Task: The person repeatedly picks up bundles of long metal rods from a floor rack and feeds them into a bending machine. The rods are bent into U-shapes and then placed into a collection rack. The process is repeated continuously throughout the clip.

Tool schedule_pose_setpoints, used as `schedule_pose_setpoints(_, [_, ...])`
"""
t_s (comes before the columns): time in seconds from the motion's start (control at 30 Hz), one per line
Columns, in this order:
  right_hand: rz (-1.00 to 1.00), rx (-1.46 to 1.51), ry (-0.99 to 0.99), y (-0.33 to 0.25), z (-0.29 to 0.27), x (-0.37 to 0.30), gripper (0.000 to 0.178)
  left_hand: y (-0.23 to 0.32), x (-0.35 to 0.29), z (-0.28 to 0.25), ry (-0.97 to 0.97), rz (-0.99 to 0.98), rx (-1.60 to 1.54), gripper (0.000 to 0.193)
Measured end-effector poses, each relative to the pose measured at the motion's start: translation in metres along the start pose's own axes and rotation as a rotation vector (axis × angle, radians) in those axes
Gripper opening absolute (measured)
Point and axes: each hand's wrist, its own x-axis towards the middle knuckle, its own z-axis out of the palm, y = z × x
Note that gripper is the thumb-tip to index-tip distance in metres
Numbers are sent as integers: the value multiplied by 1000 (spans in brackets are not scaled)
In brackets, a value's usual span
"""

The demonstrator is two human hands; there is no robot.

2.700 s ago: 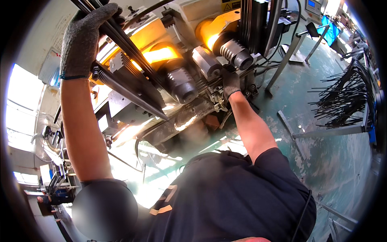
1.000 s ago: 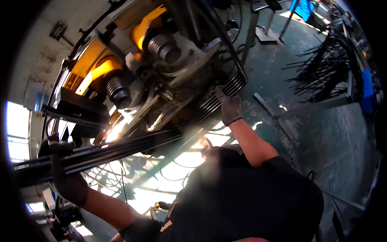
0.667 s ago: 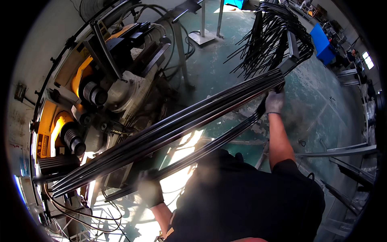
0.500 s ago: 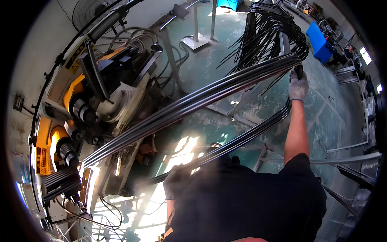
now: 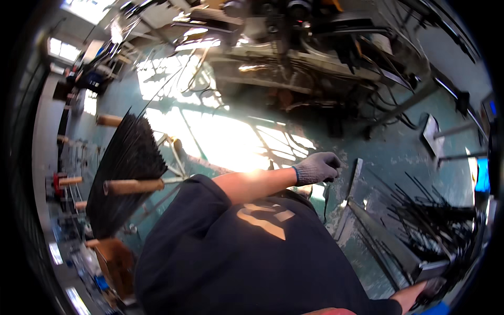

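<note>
black rods (image 5: 446,215): where are they?
toward 4 o'clock, a thin, splayed bunch beside a grey metal beam (image 5: 431,269), with many tips pointing toward 10 o'clock.

and the right hand (image 5: 433,286)?
farther out at 4 o'clock, in a grey glove, near the end of that beam and close to the rods. it's blurred and deep in shade, so i can't tell whether it grips or touches anything.

what about the left hand (image 5: 316,168)?
just off the middle, toward 3 o'clock, also gloved. its arm crosses in front of the dark shirt (image 5: 262,257). the fingers are loosely bent, leaving a narrow gap, and i see them around nothing. it's well apart from the rods.

what's nearest to that left hand?
a flat metal bar (image 5: 358,173) low over the floor (image 5: 362,236), a little farther out toward 3 o'clock. sunlight falls on the floor on its other side, toward 10 o'clock.

anything at 9 o'clock?
a big dark stack (image 5: 123,168) of long pieces, tilted, with 2 tan round bars (image 5: 134,187) sticking out beside it. a brown box (image 5: 114,268) is near 8 o'clock.

and at 12 o'clock?
machinery (image 5: 294,58), with cables looping below it toward 1 and 2 o'clock. something blue (image 5: 483,176) shows at 3 o'clock, by the rim.
</note>
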Motion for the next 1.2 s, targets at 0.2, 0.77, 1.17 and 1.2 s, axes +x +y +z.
schedule_pose_setpoints(0.2, [-223,113,-57,-156,48,-171,51,-69,-38,-60,420,-98,-132,31])
schedule_pose_setpoints(0.77, [-911,722,-970,-830,-61,-542,46,-216,-322,-368,1074,148,-891,36])
schedule_pose_setpoints(1.17, [-1004,800,-743,-1267,-96,-639,55,-319,-409,-490,1373,351,-1105,31])
schedule_pose_setpoints(1.2, [-908,862,-814,-1289,-104,-655,58,-302,-415,-497,1293,365,-1366,31])
